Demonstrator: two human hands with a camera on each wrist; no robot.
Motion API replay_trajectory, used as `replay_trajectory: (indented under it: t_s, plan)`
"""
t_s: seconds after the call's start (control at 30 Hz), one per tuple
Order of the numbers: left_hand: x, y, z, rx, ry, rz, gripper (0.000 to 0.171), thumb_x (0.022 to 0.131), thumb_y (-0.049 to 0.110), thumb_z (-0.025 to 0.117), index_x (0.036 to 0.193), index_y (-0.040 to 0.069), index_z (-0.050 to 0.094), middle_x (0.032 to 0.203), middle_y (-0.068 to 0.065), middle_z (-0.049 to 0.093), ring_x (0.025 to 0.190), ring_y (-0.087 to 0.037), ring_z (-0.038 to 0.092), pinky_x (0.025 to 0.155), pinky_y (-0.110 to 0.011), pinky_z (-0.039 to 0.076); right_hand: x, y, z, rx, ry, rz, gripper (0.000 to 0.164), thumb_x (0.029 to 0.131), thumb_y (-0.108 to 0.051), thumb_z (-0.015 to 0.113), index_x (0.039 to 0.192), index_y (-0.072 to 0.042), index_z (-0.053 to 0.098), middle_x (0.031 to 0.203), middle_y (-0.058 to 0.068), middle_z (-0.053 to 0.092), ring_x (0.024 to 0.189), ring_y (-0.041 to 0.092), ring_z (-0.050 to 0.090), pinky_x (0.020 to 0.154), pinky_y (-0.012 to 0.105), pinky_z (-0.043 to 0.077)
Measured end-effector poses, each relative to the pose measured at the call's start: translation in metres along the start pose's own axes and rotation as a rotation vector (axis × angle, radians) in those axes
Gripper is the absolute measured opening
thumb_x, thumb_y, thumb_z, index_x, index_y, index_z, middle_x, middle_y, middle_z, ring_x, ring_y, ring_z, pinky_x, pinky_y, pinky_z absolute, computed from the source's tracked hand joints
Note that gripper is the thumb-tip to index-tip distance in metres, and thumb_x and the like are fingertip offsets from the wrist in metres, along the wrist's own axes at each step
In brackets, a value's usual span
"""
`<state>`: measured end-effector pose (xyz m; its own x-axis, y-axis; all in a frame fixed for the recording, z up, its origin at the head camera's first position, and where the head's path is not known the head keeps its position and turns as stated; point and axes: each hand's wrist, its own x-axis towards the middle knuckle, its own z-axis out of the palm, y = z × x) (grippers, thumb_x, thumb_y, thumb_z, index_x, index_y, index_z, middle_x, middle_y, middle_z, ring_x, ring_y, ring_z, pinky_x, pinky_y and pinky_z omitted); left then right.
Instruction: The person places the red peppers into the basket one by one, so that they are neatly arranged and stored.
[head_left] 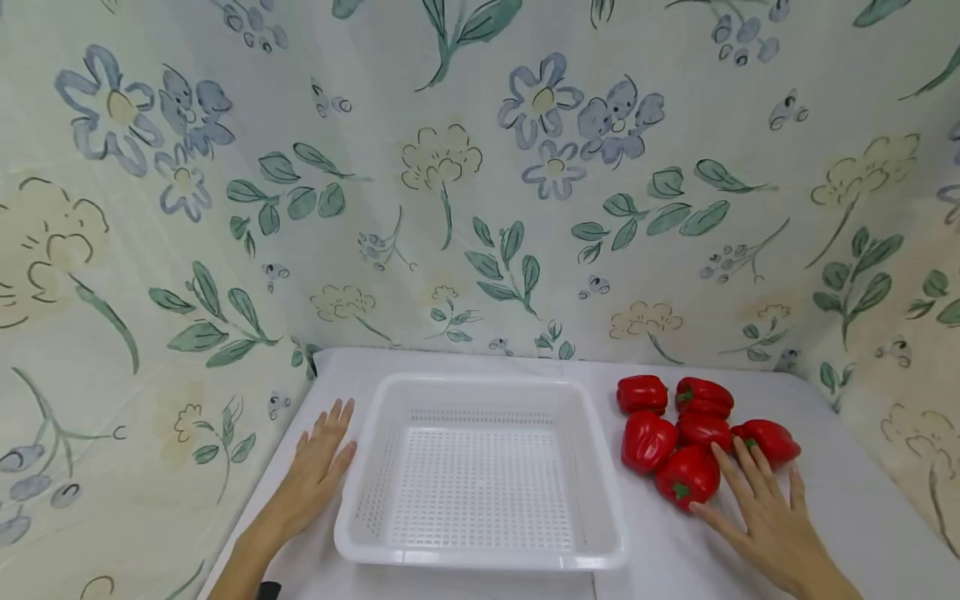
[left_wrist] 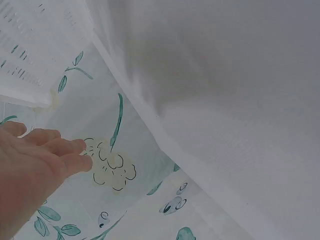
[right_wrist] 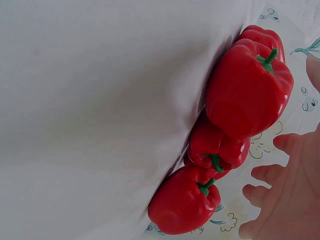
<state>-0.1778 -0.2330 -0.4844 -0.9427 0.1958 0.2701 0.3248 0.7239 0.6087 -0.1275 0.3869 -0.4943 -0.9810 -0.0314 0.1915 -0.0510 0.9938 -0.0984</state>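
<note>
My left hand (head_left: 317,468) is beside the left wall of a white perforated plastic basket (head_left: 480,557), fingers extended and holding nothing. In the left wrist view the same hand (left_wrist: 42,160) shows with its fingers stretched out below the basket's corner (left_wrist: 30,92). On the right, my right hand (head_left: 772,525) is spread over the near side of a group of red bell peppers (head_left: 648,442). Its fingertips overlap the nearest pepper (head_left: 688,477) and the rightmost pepper (head_left: 772,442) in the head view. The right wrist view shows a gap between the fingers (right_wrist: 270,172) and the peppers (right_wrist: 250,95).
The basket and peppers stand on a white-covered table (head_left: 555,583). A curtain (head_left: 480,275) printed with flowers and leaves hangs behind the table and along both sides. A small dark object (head_left: 268,590) shows by the left wrist.
</note>
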Motion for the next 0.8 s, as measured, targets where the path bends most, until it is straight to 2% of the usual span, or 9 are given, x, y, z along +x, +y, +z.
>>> replay_trajectory:
  t_s: [0.13, 0.3, 0.43, 0.57, 0.8]
  plan:
    - [0.004, 0.005, 0.002, -0.136, -0.042, 0.007, 0.061, 0.112, 0.034, 0.039, 0.168, 0.027, 0.015, 0.174, -0.018, 0.01, 0.159, -0.053, 0.003, 0.123, -0.077, 0.0, -0.002, 0.0, -0.001, -0.006, 0.015, -0.008, 0.116, 0.086, -0.059, 0.071, 0.167, -0.01, 0.005, 0.167, 0.034, 0.011, 0.156, 0.053, -0.002, 0.113, 0.064, -0.034]
    - [0.009, 0.011, 0.003, -0.188, -0.077, 0.013, 0.06, 0.113, 0.034, 0.037, 0.168, 0.028, 0.014, 0.175, -0.01, 0.01, 0.161, -0.046, 0.006, 0.124, -0.074, 0.005, -0.002, 0.002, -0.005, 0.009, -0.037, 0.013, 0.115, 0.087, -0.063, 0.067, 0.166, -0.008, 0.005, 0.167, 0.035, 0.008, 0.155, 0.054, -0.004, 0.11, 0.062, -0.037]
    - [0.009, 0.014, 0.005, -0.211, -0.118, -0.012, 0.059, 0.113, 0.037, 0.034, 0.168, 0.029, 0.012, 0.175, -0.003, 0.012, 0.162, -0.035, 0.014, 0.126, -0.061, 0.012, -0.003, 0.005, -0.009, 0.018, -0.07, 0.03, 0.115, 0.089, -0.066, 0.064, 0.166, -0.007, 0.002, 0.167, 0.035, 0.003, 0.155, 0.054, -0.006, 0.108, 0.063, -0.038]
    - [0.009, 0.016, 0.009, -0.238, -0.151, -0.043, 0.058, 0.114, 0.04, 0.03, 0.167, 0.032, 0.01, 0.175, -0.001, 0.013, 0.161, -0.031, 0.019, 0.123, -0.052, 0.016, -0.006, 0.01, -0.01, 0.019, -0.074, 0.037, 0.113, 0.091, -0.066, 0.062, 0.166, -0.006, 0.002, 0.168, 0.034, 0.001, 0.154, 0.055, -0.004, 0.107, 0.065, -0.038]
    - [0.008, 0.016, 0.013, -0.313, -0.191, -0.119, 0.056, 0.113, 0.045, 0.027, 0.166, 0.037, 0.011, 0.175, -0.002, 0.012, 0.161, -0.035, 0.016, 0.127, -0.062, 0.015, -0.007, 0.02, -0.009, 0.038, -0.071, 0.065, 0.11, 0.094, -0.065, 0.059, 0.165, -0.004, 0.002, 0.167, 0.036, -0.003, 0.152, 0.059, -0.002, 0.108, 0.07, -0.035]
